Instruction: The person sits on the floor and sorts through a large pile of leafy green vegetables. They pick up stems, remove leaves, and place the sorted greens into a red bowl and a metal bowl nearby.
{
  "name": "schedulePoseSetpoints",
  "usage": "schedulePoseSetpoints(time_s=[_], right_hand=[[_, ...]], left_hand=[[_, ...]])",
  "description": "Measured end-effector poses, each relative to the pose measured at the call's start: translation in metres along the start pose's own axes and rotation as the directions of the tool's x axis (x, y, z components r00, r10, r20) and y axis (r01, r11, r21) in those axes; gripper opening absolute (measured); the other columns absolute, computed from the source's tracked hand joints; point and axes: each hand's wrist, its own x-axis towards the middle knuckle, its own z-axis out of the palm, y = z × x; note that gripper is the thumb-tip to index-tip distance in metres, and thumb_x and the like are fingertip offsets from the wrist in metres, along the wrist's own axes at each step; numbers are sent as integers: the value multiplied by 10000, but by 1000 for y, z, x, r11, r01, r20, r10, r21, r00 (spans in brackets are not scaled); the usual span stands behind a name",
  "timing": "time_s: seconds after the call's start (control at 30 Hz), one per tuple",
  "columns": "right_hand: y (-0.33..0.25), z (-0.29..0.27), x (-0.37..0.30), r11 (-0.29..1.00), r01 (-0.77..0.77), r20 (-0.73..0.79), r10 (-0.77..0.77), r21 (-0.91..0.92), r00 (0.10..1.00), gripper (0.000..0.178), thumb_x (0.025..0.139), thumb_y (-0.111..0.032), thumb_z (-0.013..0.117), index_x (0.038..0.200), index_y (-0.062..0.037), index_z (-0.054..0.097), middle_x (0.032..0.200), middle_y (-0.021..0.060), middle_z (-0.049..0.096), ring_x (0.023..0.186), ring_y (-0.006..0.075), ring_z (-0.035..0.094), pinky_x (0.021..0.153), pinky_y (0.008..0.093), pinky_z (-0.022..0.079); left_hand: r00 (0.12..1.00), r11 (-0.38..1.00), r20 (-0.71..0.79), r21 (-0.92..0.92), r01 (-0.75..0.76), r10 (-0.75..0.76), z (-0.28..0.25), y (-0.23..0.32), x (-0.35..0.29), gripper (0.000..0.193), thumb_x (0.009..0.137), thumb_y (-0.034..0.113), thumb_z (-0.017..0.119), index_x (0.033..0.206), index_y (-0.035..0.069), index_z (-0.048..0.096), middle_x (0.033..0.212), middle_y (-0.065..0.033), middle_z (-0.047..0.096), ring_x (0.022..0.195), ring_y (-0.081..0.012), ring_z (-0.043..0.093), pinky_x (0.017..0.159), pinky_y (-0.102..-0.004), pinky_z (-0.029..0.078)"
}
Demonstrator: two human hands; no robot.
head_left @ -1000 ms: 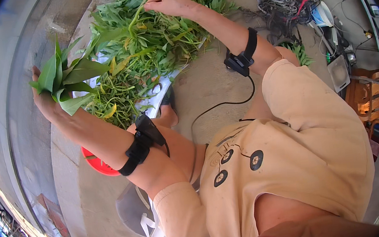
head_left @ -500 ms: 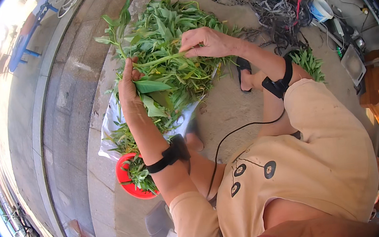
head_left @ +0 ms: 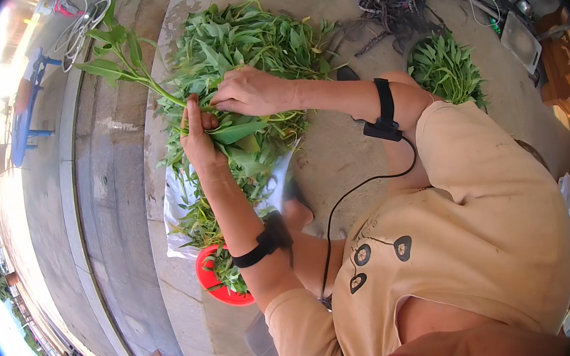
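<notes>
The left hand (head_left: 199,137) grips a leafy stem (head_left: 162,90), its top pointing far left. The right hand (head_left: 251,91) is just right; whether it pinches the stem, I cannot tell. Below lies a heap of greens (head_left: 251,43); nearer, a red basin (head_left: 208,280).

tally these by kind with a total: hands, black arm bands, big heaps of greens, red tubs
hands: 2 (left hand, right hand)
black arm bands: 2
big heap of greens: 1
red tub: 1
total: 6
</notes>
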Motion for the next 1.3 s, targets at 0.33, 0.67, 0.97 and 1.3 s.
schedulePoseSetpoints(time_s=[0.33, 0.67, 0.97, 1.3], right_hand=[[21, 32, 32, 313, -331, 133, 517, 891, 846, 219, 989, -205, 486, 979, -30, 617, 732, -20, 565, 645, 97, 504, 584, 268, 413], [-23, 159, 40, -138, -247, 270, 189, 959, 944, 358, 961, -171, 510, 1293, -38, 499, 1262, 66, 546, 1148, 158, 515, 969, 312, 429], [-15, -4, 83, 678, -248, 164, 187, 692, 969, 495, 946, -469, 521, 1136, -29, 646, 1003, 33, 645, 954, 113, 555, 832, 267, 451], [-40, -29, 38, 804, -162, -128, 282, 572, 951, 312, 922, -275, 605, 1021, 18, 639, 657, 30, 599, 582, 90, 538, 566, 267, 463]], left_hand=[[911, 941, -240, 138, -310, 335, 18, 25, -26, 243, 924, 212, 633, 943, -29, 658, 570, 42, 457, 531, -41, 374, 530, -195, 284], [857, 875, -184, 43, -481, 480, -14, 59, -46, 324, 949, 212, 596, 1120, -63, 586, 587, 41, 408, 547, -44, 350, 520, -203, 291], [932, 922, -81, 198, -332, 353, 8, 21, -31, 314, 950, 227, 598, 1130, -29, 630, 601, 47, 419, 553, -45, 358, 516, -217, 280], [961, 875, 173, 403, -268, 214, 38, -37, -22, 158, 882, 131, 646, 847, -23, 633, 623, 50, 513, 573, -25, 390, 486, -221, 292]])
